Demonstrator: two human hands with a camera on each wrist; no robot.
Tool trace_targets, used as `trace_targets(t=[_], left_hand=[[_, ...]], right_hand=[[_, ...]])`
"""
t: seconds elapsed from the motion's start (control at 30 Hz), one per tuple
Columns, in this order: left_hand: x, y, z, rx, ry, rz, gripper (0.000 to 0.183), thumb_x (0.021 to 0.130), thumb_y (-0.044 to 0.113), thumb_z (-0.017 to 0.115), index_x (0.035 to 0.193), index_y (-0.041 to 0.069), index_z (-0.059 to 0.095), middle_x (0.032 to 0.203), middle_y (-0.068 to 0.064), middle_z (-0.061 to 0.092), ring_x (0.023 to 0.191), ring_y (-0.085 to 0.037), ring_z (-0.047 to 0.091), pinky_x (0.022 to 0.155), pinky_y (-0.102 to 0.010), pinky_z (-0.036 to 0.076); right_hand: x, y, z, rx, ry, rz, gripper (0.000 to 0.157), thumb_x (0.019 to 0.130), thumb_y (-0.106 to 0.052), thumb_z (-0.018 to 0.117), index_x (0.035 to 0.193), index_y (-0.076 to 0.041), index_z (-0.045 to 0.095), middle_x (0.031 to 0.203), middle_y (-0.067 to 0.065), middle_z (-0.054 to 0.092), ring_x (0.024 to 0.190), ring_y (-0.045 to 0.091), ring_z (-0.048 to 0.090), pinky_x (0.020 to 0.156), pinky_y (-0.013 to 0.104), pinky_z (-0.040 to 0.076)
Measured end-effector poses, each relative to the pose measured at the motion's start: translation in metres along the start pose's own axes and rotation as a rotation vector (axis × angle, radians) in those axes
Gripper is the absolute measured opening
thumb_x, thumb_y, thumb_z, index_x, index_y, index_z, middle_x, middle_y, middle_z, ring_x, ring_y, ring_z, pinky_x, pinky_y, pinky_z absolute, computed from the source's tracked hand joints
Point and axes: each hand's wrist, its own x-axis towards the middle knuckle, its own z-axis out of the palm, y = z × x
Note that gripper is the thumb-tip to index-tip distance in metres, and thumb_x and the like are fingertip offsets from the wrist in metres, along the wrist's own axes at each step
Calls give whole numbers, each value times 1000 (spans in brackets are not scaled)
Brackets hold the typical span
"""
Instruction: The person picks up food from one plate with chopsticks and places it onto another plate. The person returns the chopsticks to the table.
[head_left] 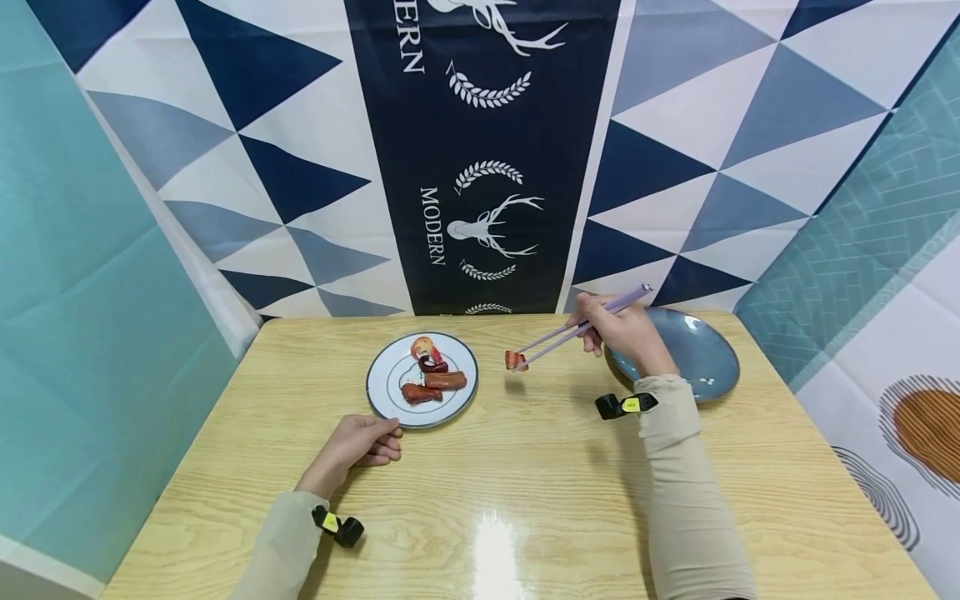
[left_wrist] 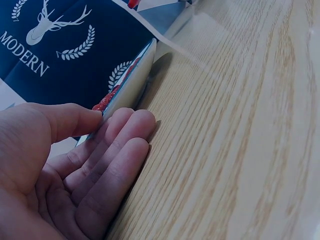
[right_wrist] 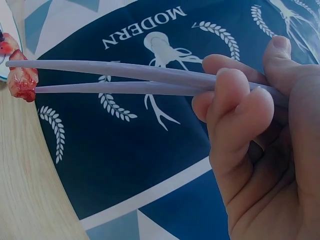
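In the head view my right hand (head_left: 621, 332) holds a pair of light purple chopsticks (head_left: 576, 330). Their tips pinch a small reddish piece of food (right_wrist: 22, 80), raised over the table between two plates. My left hand (head_left: 362, 442) pinches the near-left rim of a white plate with a dark blue edge (head_left: 382, 393), thumb on top and fingers below, as the left wrist view shows. On that plate lie a sausage piece (head_left: 446, 381), a browned reddish food piece (head_left: 422, 394) and a curled orange-red piece, perhaps shrimp (head_left: 424, 350).
A blue-grey plate (head_left: 697, 346) rests at the back right, partly behind my right hand and forearm. The light wooden table (head_left: 450, 500) ends at a patterned cloth (head_left: 487, 167) hanging behind it. Both wrists wear black camera bands (head_left: 626, 406).
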Motion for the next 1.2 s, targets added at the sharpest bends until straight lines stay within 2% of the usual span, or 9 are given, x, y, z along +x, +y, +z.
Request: trace_targets(t=[0.2,0.47,0.6,0.77,1.0,1.2], left_hand=[[0,1,0,-4,-2,-2,31,102,27,64,103,-3,74,78,-6,74,65,-11,72,63,-24,64],[-1,0,0,-7,-4,10,31,102,26,64,103,-3,74,78,-6,74,65,-11,72,63,-24,64],[-1,0,0,-8,-5,13,32,102,26,64,103,-4,74,78,-6,74,65,-11,72,63,-23,64],[-1,0,0,-8,-4,12,31,102,26,64,102,-4,74,77,-6,74,65,-11,72,63,-23,64],[0,0,0,-7,-4,10,32,102,27,64,103,-3,74,78,-5,74,65,-10,72,63,-23,64],[0,0,0,-9,-5,8,32,102,27,64,103,-3,74,78,-6,74,65,-11,72,63,-23,64]], right_hand=[[1,-1,5,-12,-9,-33,68,104,-59,47,95,4,74,67,12,66,50,14,58,44,26,53],[4,-4,9,5,-25,-44,64,107,-52,47,96,5,73,66,10,66,50,13,58,43,25,52],[6,-3,11,24,-31,-38,62,107,-51,47,96,4,74,65,7,66,49,13,58,43,25,52],[9,-2,17,41,-14,-68,60,107,-48,49,93,4,75,64,9,66,47,14,57,41,26,52],[14,0,27,127,0,-59,60,106,-48,51,94,6,74,63,10,66,46,12,57,40,25,50],[15,0,36,133,0,-85,58,108,-43,49,92,7,73,60,8,66,45,13,57,39,23,48]])
